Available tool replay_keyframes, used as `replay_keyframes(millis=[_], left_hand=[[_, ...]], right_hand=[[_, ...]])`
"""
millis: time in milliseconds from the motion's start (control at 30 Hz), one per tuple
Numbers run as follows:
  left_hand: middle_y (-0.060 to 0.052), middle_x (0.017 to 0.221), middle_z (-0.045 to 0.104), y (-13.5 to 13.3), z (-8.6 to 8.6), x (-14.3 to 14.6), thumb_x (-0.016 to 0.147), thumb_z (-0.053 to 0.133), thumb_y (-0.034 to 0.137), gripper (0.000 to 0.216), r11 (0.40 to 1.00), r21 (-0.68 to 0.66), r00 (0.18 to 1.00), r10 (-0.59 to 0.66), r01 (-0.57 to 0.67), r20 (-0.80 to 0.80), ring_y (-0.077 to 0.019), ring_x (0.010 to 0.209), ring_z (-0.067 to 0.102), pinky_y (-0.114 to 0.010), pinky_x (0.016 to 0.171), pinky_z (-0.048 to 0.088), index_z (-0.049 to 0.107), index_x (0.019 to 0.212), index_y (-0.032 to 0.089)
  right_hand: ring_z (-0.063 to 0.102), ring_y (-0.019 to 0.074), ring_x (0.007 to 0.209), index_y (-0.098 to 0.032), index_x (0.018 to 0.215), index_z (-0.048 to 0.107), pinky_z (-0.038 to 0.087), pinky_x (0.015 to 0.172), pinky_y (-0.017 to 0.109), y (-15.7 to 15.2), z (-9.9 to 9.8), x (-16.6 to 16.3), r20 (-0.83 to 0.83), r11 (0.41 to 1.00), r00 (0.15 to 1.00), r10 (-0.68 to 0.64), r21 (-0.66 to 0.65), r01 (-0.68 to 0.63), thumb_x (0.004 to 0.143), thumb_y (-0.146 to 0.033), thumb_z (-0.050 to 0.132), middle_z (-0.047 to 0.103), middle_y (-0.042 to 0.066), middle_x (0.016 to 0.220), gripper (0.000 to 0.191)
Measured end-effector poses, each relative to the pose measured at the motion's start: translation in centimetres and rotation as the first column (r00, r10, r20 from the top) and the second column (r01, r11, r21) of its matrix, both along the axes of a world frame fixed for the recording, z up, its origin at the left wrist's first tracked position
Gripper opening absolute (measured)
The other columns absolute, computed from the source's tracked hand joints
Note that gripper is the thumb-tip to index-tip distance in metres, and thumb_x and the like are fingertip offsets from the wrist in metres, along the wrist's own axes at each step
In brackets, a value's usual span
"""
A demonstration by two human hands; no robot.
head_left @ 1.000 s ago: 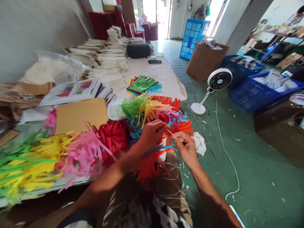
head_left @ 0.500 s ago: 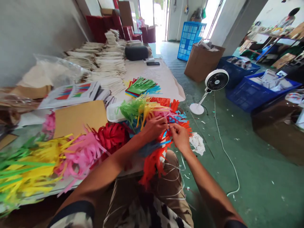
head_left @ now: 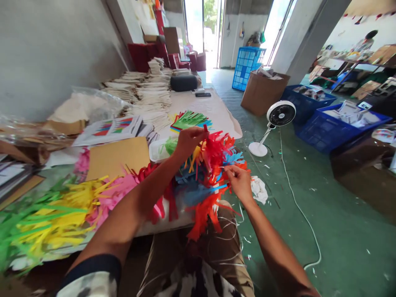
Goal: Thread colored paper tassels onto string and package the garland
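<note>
My left hand (head_left: 189, 142) is raised above the table edge, its fingers pinching the top of a dark red paper tassel (head_left: 213, 146) whose strips hang down. Lower and to the right, my right hand (head_left: 239, 179) pinches the end of a thin white string (head_left: 222, 167). Under and between the hands lie fringed bunches: orange-red strips (head_left: 202, 216) spilling over my lap and blue strips (head_left: 233, 158) at the right. Yellow strips (head_left: 194, 159) show partly behind my left hand. The red tassel hides where the string runs.
Pink fringe (head_left: 116, 196), yellow fringe (head_left: 66, 210) and green fringe (head_left: 18, 227) lie to the left. A white tray (head_left: 156, 152) and brown cardboard (head_left: 119, 156) are behind my left arm. A white fan (head_left: 280, 114) stands on the floor, its cable (head_left: 293, 198) at the right.
My hands were together over the bunches; now they are apart. My left hand has risen with a dark red tassel, while green and pink strips are now largely covered. The view has tilted up.
</note>
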State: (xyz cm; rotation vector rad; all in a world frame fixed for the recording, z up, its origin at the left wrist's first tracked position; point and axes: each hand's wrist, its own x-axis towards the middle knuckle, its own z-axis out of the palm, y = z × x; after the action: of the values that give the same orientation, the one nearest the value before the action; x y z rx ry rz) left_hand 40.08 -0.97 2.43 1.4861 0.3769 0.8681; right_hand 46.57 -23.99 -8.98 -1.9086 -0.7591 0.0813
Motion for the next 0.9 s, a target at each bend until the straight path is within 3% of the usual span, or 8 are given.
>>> replay_keyframes(millis=[167, 267, 400, 533, 733, 900], left_hand=[[-0.005, 0.092, 0.078, -0.5, 3.0, -1.2, 0.075, 0.084, 0.036, 0.027, 1.000, -0.018, 0.988, -0.013, 0.015, 0.155, -0.0155, 0.081, 0.073, -0.022, 0.062, 0.059, 0.066, 0.084, 0.018], [-0.005, 0.085, 0.077, -1.8, 3.6, -3.0, 0.079, 0.081, 0.033, 0.021, 0.989, 0.145, 0.994, -0.027, 0.012, 0.102, -0.0163, 0.078, 0.074, -0.025, 0.065, 0.058, 0.066, 0.080, 0.018], [0.001, 0.075, 0.076, -5.5, 1.5, -5.2, 0.082, 0.078, 0.025, 0.008, 0.857, 0.509, 0.982, 0.016, 0.084, -0.189, -0.0138, 0.071, 0.070, -0.026, 0.070, 0.054, 0.074, 0.080, 0.019], [0.003, 0.075, 0.075, -8.6, -1.8, -5.3, 0.086, 0.076, 0.026, 0.009, 0.774, 0.626, 0.954, 0.108, 0.096, -0.279, -0.0137, 0.070, 0.068, -0.027, 0.071, 0.049, 0.072, 0.080, 0.021], [0.001, 0.081, 0.076, -9.5, -3.9, -4.1, 0.086, 0.075, 0.024, 0.006, 0.789, 0.609, 0.968, 0.081, 0.083, -0.237, -0.0140, 0.073, 0.069, -0.026, 0.074, 0.052, 0.070, 0.084, 0.022], [0.001, 0.081, 0.077, -8.7, -5.1, -3.9, 0.079, 0.079, 0.028, 0.011, 0.911, 0.376, 0.965, -0.079, 0.172, -0.251, -0.0140, 0.072, 0.069, -0.026, 0.071, 0.058, 0.073, 0.084, 0.021]], right_hand=[[0.064, 0.0193, 0.080, -0.022, 0.102, 0.082, 0.046, 0.075, 0.030, -1.7, 1.9, -0.9, -0.080, 0.961, 0.997, -0.006, 0.276, 0.028, 0.095, -0.052, 0.063, 0.076, 0.003, 0.087, 0.036], [0.057, 0.0156, 0.069, -0.022, 0.101, 0.082, 0.044, 0.068, 0.029, -2.1, 2.5, -1.6, -0.229, 0.897, 0.973, 0.022, 0.434, 0.082, 0.091, -0.053, 0.071, 0.072, 0.001, 0.080, 0.034], [0.051, 0.0125, 0.059, -0.020, 0.105, 0.079, 0.039, 0.056, 0.026, -1.1, 2.7, -2.3, -0.389, 0.840, 0.921, 0.024, 0.508, 0.192, 0.087, -0.059, 0.072, 0.076, 0.004, 0.090, 0.043], [0.058, 0.0153, 0.068, -0.020, 0.105, 0.080, 0.045, 0.060, 0.028, 0.8, 3.0, -3.1, -0.442, 0.807, 0.894, 0.075, 0.553, 0.206, 0.082, -0.058, 0.076, 0.077, 0.007, 0.097, 0.045], [0.054, 0.0147, 0.067, -0.020, 0.094, 0.078, 0.044, 0.064, 0.028, 2.1, 2.9, -3.3, -0.380, 0.838, 0.919, 0.101, 0.531, 0.128, 0.081, -0.055, 0.079, 0.067, -0.001, 0.076, 0.037], [0.047, 0.0132, 0.064, -0.020, 0.089, 0.076, 0.040, 0.060, 0.027, 1.8, 2.2, -2.8, -0.368, 0.855, 0.922, 0.122, 0.510, 0.090, 0.082, -0.056, 0.079, 0.062, -0.001, 0.073, 0.037]])
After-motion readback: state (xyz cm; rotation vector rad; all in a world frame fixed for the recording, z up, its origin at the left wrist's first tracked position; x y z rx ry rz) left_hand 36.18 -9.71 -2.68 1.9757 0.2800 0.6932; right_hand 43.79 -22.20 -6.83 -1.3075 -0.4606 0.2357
